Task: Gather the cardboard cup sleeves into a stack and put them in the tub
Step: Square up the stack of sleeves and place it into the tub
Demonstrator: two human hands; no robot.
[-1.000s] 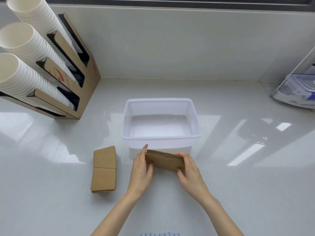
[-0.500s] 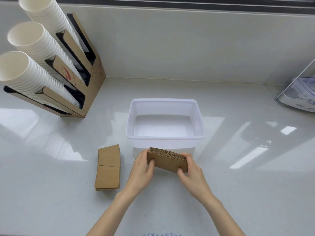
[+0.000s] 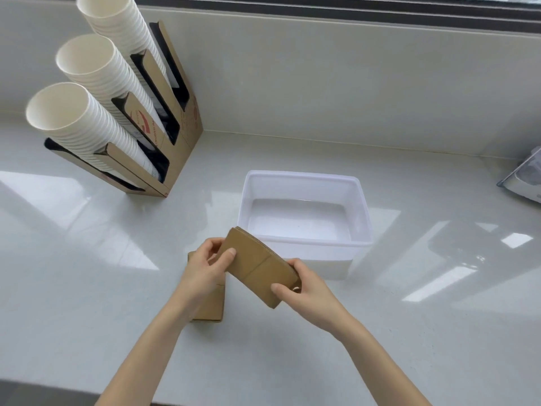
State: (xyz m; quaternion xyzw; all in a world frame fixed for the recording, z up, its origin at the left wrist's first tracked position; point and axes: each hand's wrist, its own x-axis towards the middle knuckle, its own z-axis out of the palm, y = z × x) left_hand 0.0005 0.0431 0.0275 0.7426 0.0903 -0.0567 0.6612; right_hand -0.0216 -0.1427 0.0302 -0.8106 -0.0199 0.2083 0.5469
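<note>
- Your left hand (image 3: 205, 269) grips the upper-left end of a stack of cardboard sleeves (image 3: 260, 266), thumb across the front face and the other fingers curled behind it.
- Your right hand (image 3: 304, 291) pinches the stack's lower-right end, thumb on the front face, fingers wrapped round the back edge.
- Both hands are closed on the stack, which is lifted clear of the counter (image 3: 87, 288) and tilted, its upper-left corner higher than the lower-right.
- The stack hangs just in front of the tub (image 3: 361, 212), its top corner overlapping the tub's near-left rim in the head view; you cannot tell from here whether they touch.
- The tub is white, rectangular and open-topped, standing on the counter with nothing inside it.
- A second pile of sleeves (image 3: 210, 306) lies flat on the counter beneath your left hand and wrist, mostly hidden by them.
- To the far left, a cardboard cup holder (image 3: 187, 124) stands against the wall, with three slanted columns of white paper cups (image 3: 85, 124) leaning out of it.
- At the right edge, a clear plastic container (image 3: 527, 180) is only partly in view.
- The counter is pale and glossy, with bright reflections across it.
</note>
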